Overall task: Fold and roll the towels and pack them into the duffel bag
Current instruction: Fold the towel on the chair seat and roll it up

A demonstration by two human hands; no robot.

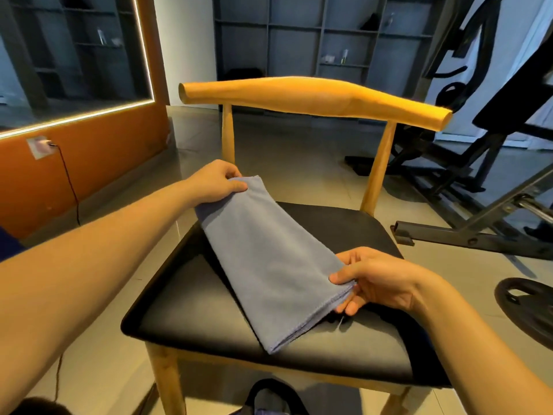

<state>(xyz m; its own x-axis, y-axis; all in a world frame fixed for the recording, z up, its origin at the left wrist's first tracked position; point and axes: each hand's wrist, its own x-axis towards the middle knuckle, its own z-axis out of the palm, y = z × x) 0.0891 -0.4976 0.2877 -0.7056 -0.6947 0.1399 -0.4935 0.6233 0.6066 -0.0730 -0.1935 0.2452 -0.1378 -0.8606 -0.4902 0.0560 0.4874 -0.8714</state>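
Note:
A grey-blue towel (pixel 266 259), folded into a long strip, lies slantwise across the black seat of a wooden chair (pixel 185 313). My left hand (pixel 215 182) pinches the strip's far end, lifted just off the seat's back left edge. My right hand (pixel 374 280) pinches the layered edge near the strip's near right corner, thumb on top and fingers underneath. The dark duffel bag (pixel 272 398) shows only as a strap and opening at the bottom edge, below the chair's front.
The chair's curved wooden backrest (pixel 314 97) rises beyond the towel. A black weight bench and frame (pixel 466 181) stand to the right, with a weight plate (pixel 526 307) on the floor. An orange wall with a socket and cable (pixel 68 181) runs along the left.

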